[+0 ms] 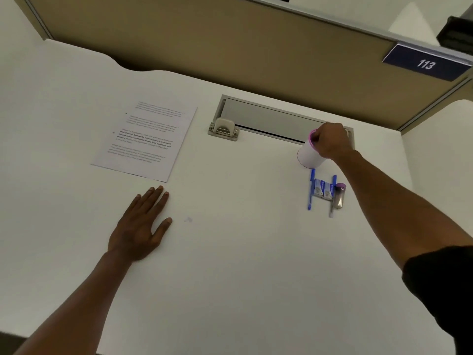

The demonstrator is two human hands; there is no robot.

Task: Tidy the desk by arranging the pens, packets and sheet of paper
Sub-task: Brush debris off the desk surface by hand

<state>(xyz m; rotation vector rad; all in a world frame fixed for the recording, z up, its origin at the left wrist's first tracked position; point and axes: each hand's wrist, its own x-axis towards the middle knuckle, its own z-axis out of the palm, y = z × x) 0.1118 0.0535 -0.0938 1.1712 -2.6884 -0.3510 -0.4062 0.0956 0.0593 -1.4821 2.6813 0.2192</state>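
Nearest, the left hand (139,226) lies flat, palm down, on the smooth matte white tabletop (243,265), fingers spread and its grip released, holding nothing. Just beyond its fingertips lies the sheet of paper (146,140), a flat rectangle of thin white stock printed with blocks of dark text, set at a slight angle to the tabletop's edge.

Over on the right, a small cluster lies side by side: a slim blue pen (311,189), two small boxy packets (323,192) with blue and pale printing, touching each other, a second blue pen (332,196), and a little clear container with a purple cap (340,196); what is in it I cannot tell.

Just behind them the right hand (330,140) has its grip clenched over the rim of a white cylindrical cup (308,156) with a pink rim, tilted leftward; its inside is hidden. Farther back, a long grey metal cable tray (268,119) is sunk into the tabletop, with a beige plastic clip (223,128) at its left end. Behind rises a tan fabric partition (230,47) carrying a dark blue sign (425,64) reading 113.
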